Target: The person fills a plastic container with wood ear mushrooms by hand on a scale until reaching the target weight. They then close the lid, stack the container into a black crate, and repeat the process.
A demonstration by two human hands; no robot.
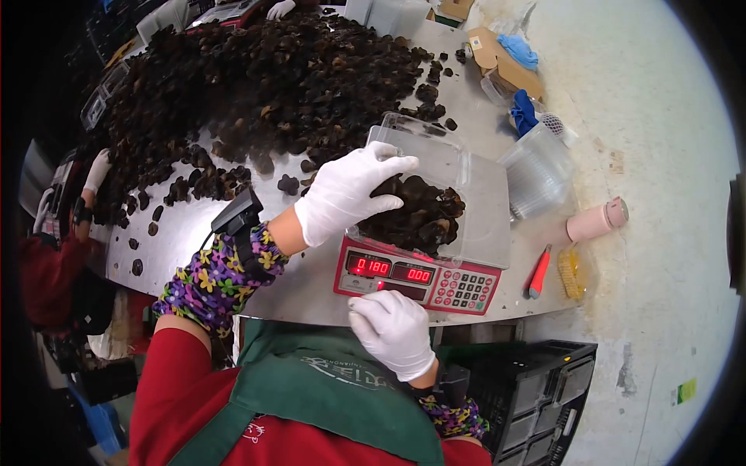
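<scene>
My left hand point(353, 190), in a white glove, is over a clear plastic clamshell box point(460, 159). Its thumb and fingers are spread at the near-left side of a heap of dark wood ear mushrooms point(420, 213) inside the box. The box sits with its lid folded back on a red digital scale point(420, 272), whose lit displays read 0.180 and 0.00. In front of the scale's display, my gloved right hand point(392, 334) has its fingers curled in. Whatever may be under those fingers is hidden.
A large pile of wood ear mushrooms point(256, 85) covers the far table point(311, 299). To the right are stacked clear boxes point(538, 172), a pink bottle point(597, 220), a red cutter point(539, 272) and a yellow brush point(571, 273). A co-worker's gloved hand point(98, 169) is at the left.
</scene>
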